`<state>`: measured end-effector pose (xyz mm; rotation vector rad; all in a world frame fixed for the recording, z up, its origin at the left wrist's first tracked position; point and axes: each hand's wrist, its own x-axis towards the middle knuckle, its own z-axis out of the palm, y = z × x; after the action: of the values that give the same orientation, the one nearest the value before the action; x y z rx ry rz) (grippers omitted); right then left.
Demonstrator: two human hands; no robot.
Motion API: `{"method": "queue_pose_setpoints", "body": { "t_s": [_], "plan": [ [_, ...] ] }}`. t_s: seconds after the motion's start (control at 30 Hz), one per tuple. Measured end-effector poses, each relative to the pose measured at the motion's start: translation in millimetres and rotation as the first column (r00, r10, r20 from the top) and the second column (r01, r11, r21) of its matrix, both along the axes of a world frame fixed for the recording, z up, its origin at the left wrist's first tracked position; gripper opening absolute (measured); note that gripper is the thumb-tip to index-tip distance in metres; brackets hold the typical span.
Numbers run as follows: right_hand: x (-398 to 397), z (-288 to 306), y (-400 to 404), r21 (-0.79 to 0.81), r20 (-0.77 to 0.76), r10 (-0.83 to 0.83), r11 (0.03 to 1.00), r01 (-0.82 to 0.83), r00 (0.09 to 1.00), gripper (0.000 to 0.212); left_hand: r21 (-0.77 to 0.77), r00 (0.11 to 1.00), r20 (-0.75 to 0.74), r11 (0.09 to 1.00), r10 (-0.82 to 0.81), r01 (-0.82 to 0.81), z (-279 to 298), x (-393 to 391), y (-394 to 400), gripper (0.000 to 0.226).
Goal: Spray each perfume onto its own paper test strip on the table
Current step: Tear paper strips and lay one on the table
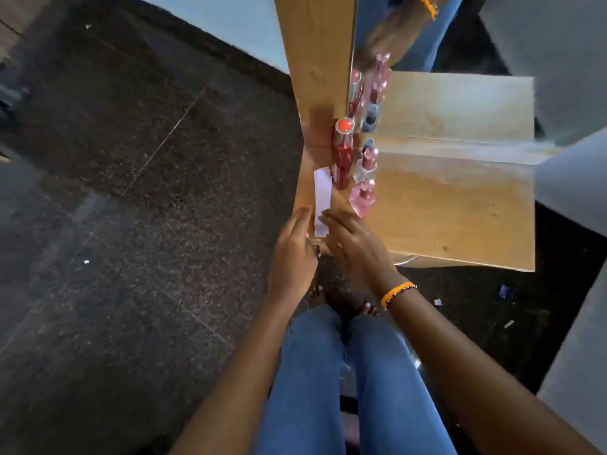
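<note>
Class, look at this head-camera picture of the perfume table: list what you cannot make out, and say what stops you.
1. Near end of the paper strip: covered by the right hand and left hand.
2. Whether it is one strip or a stack: too blurred.
3. Labels on the red bottle and pink bottle: too small and blurred.
4. Bottle at the mirror: largely hidden by the clear bottle.

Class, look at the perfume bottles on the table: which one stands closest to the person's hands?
The square pink bottle with the pink cap. It stands nearest the right hand; the tall red bottle and the clear bottle stand farther back.
</note>
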<state>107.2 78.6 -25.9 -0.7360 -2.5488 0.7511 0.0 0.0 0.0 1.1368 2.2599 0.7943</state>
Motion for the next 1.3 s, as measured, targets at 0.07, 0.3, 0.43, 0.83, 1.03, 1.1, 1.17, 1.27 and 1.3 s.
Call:
{"method": "queue_pose_setpoints", "body": {
  "t_s": [0.07, 0.3, 0.43, 0.83, 1.03, 1.1, 1.17, 1.27, 1.3],
  "plan": [
    [-4.6, -12.4, 1.0, 0.026, -0.032, -0.043, 0.999, 0.044, 0.999, 0.030, 0.061, 0.999, -0.032, 0.998, 0.035, -0.033, -11.4, -2.2, 2.5, 0.046],
    [-1.3, -32.7, 1.7, 0.076, -0.178, -0.088, 0.992, 0.103, 0.980, 0.023, 0.194, 0.982, -0.190, 0.981, 0.018, 0.019, -43.3, -0.5, -1.3, 0.044],
    [-2.9, -41.8, 6.3, 0.120, -0.250, -0.106, 0.983, 0.139, 0.962, 0.020, 0.256, 0.966, -0.254, 0.966, 0.043, 0.025, -53.1, 2.4, -1.2, 0.043],
    [-6.2, -38.1, 11.5, -0.074, -0.383, -0.210, 0.978, 0.197, 0.900, 0.009, 0.320, 0.963, -0.263, 0.947, 0.059, 0.029, -51.6, -5.7, 0.0, 0.042],
    [-4.9, -38.7, 13.1, -0.177, -0.393, -0.226, 0.970, 0.167, 0.892, 0.007, 0.359, 0.971, -0.226, 0.933, 0.079, 0.007, -51.1, -10.7, 2.3, 0.034],
    [-4.4, -38.6, 12.5, -0.174, -0.391, -0.227, 0.970, 0.170, 0.892, 0.005, 0.374, 0.972, -0.219, 0.927, 0.088, 0.001, -51.1, -10.1, 2.1, 0.034],
    [-3.5, -38.4, 12.0, -0.180, -0.391, -0.229, 0.969, 0.170, 0.892, 0.005, 0.399, 0.976, -0.194, 0.917, 0.102, -0.017, -51.3, -8.5, 1.0, 0.032],
    [-2.8, -37.9, 10.5, -0.162, -0.389, -0.217, 0.973, 0.165, 0.895, 0.006, 0.431, 0.968, -0.214, 0.902, 0.134, -0.030, -51.0, -4.9, 0.8, 0.025],
    [-2.8, -37.7, 10.2, -0.157, -0.388, -0.214, 0.974, 0.165, 0.896, 0.006, 0.442, 0.964, -0.225, 0.896, 0.142, -0.029, -50.5, -3.7, 1.3, 0.023]
  ]
}}
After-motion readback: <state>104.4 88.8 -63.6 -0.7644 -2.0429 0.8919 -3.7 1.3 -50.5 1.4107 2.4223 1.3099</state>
